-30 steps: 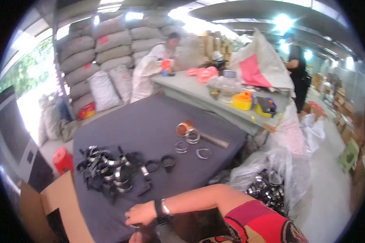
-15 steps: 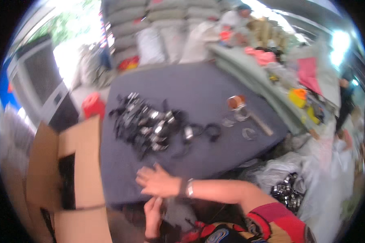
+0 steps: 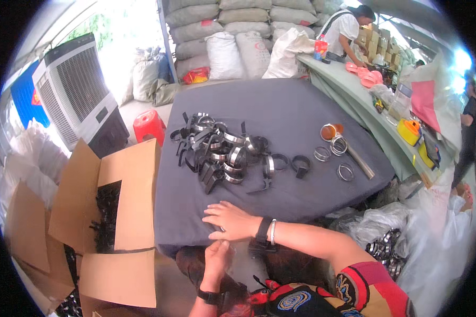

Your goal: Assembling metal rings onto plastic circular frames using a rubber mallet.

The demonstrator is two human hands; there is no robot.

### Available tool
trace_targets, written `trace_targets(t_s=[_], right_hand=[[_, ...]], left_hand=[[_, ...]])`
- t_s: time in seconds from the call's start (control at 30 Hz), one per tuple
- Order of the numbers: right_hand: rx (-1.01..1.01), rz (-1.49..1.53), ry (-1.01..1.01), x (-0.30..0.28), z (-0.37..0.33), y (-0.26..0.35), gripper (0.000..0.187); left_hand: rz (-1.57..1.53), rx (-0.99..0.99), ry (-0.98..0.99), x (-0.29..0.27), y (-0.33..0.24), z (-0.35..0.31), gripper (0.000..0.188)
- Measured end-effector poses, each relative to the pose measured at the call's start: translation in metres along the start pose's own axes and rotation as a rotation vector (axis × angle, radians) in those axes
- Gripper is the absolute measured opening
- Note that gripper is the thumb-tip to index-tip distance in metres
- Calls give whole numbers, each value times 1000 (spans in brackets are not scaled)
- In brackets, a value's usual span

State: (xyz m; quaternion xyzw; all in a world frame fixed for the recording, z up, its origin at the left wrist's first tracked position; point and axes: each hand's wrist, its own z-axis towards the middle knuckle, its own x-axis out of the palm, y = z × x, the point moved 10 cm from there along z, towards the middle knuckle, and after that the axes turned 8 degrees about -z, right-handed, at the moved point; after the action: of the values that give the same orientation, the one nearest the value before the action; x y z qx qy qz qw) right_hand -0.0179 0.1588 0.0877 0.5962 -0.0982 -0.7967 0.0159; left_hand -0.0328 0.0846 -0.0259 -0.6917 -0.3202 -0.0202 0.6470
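Observation:
My right hand lies flat with fingers spread on the near edge of a table covered in dark grey cloth. A black watch and a silver bracelet sit on its wrist. My left hand is raised just below that edge, fingertips close under the right hand; whether it grips anything is unclear. A pile of black-and-silver band clamps lies in the middle of the cloth, beyond both hands. To the right of the pile are loose metal rings, an orange roll and a metal rod.
An open cardboard box with dark parts inside stands left of the table. A red stool and an air cooler are behind it. Clear plastic bags lie at the right. A person in white works at a far green table.
The view has swung and settled over the table. My right hand stays at the near edge, now flat on the cloth, and my left hand has risen to just under it.

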Motion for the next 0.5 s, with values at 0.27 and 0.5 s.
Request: trace_targets(t_s=[0.27, 0.5], right_hand=[[-21, 179, 236, -73, -31, -13, 63], [387, 742, -386, -171, 1, -144, 56]], left_hand=[[-64, 179, -36, 9, -61, 11, 28], [1138, 755, -311, 35, -117, 31, 18]])
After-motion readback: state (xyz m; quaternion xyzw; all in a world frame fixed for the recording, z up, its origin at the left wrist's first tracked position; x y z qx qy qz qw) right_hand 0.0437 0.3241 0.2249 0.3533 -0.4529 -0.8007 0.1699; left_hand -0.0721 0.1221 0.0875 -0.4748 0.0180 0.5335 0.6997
